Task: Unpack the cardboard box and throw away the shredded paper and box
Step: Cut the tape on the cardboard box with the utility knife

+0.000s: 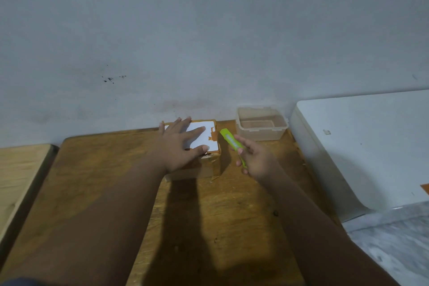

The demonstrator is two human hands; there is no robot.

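Finding the cardboard box (210, 166) sitting at the far middle of the bench (92, 181), just before the wall (209, 42), with the left grip (178, 146) lying flat on its top and the right grip (255, 160) hovering just to its right, holding a cutter (229, 140) with the far end pointing toward the box's far right corner. Seeing a tub (262, 135) standing further right at the bench's far right corner, near the cutter yet apart from the box. Noting a second wooden top (18, 181) adjoining the bench on the left, and a slab (359, 146) lying beside it on the right, with the floor (394, 244) showing nearer.
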